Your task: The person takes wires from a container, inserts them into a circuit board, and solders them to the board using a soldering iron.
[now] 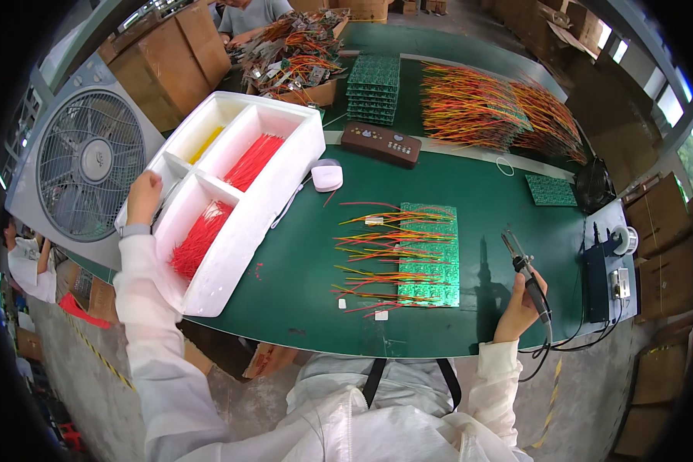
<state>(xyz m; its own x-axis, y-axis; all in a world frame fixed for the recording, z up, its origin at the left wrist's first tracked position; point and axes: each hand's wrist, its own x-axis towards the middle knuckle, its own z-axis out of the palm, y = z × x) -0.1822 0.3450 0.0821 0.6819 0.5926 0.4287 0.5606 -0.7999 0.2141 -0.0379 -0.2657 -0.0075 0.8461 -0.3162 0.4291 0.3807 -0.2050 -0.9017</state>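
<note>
My right hand (520, 309) is wrapped round the dark handle of a soldering iron (524, 269), its metal tip pointing up and away over the table. To its left lies a green circuit board panel (430, 258) with rows of red, yellow and orange wires (367, 256) fanning out leftward. My left hand (144, 200) is at the left side of a white foam box (281, 165), by one of its compartments. Its fingers are curled closed, and what they hold, if anything, is hidden. Red wires (202, 240) fill the near compartment, more red wires (254, 162) a farther one, yellow wires (206, 145) another.
A fan (92, 162) stands left of the box. Beyond the panel are a brown case (381, 145), stacked green boards (373, 88) and a heap of wired boards (477, 108). At right sits a soldering station (599, 266) with its cable. Another person (254, 15) is across the table.
</note>
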